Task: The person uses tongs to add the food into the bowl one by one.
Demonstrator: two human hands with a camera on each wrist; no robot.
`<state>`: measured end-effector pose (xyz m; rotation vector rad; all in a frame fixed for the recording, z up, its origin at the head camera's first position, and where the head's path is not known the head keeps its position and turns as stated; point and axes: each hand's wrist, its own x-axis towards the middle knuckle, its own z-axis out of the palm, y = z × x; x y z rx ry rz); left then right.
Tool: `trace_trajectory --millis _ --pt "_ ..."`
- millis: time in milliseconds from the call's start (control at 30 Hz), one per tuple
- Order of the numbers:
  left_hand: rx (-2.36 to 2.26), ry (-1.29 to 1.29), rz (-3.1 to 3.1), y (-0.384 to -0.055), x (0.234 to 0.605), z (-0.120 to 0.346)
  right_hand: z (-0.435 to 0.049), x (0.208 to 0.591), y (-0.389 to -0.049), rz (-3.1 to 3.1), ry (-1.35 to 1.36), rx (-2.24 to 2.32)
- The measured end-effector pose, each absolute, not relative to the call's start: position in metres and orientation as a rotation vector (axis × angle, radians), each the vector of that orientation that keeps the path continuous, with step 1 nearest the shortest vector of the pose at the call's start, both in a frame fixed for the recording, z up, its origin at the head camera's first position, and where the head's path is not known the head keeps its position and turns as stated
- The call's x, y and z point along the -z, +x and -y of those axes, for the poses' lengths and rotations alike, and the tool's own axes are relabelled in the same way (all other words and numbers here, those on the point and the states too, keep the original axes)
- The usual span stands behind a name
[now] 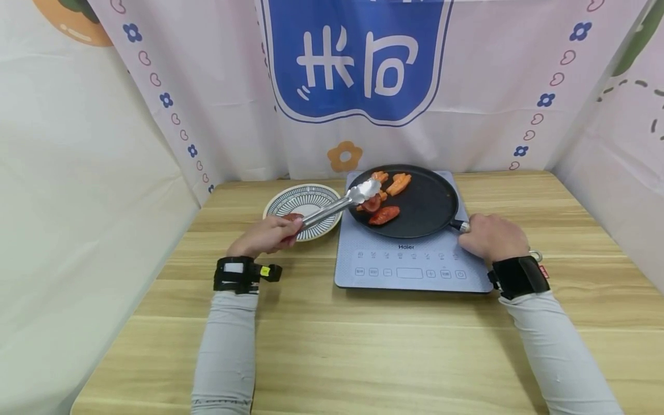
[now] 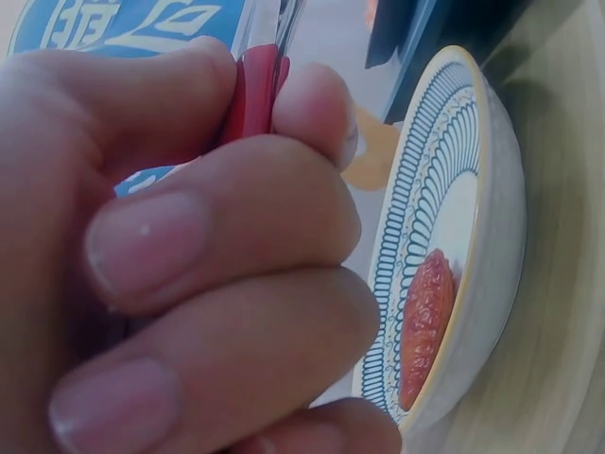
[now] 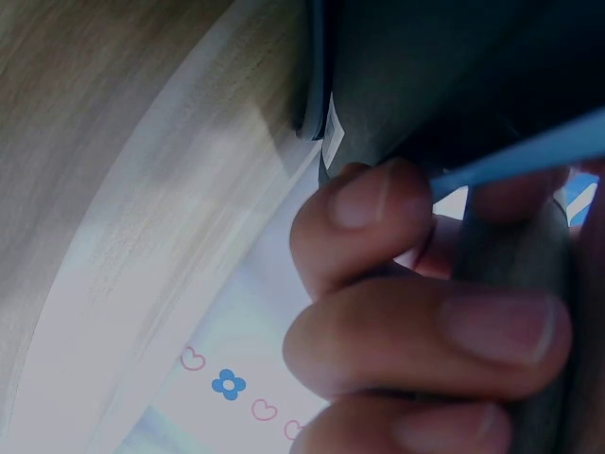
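Observation:
Metal tongs (image 1: 332,211) are gripped in my left hand (image 1: 263,235), whose fingers curl round the red handle part (image 2: 250,99). The tongs' scalloped tips overlap the left side of a black frying pan (image 1: 427,202) in the head view, close by several browned sausage pieces. One dark red sausage (image 1: 384,215) lies near the pan's front left, and split orange pieces (image 1: 399,184) lie farther back. My right hand (image 1: 495,237) holds the pan's handle (image 1: 459,225). Below the left hand, a scored sausage (image 2: 427,326) lies on a patterned plate (image 1: 311,193).
The pan stands on a pale Haier induction cooker (image 1: 363,253) with its control panel toward me. Under everything is a wooden table (image 1: 373,346). A printed curtain (image 1: 233,104) hangs along the table's back edge, and pale cloth covers both sides.

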<state>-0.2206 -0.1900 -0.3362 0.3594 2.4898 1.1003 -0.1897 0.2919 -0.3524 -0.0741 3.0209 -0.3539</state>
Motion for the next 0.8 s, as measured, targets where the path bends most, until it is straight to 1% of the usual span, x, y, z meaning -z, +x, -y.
trace_trajectory --millis 567,800 --pt "-1.050 0.449 -2.502 -0.221 0.335 0.173 -0.292 0.352 -0.190 -3.017 -0.076 0.356" --pt "-0.951 0.540 -2.586 -0.220 0.334 0.165 -0.290 0.352 -0.189 -3.014 -0.065 0.360"
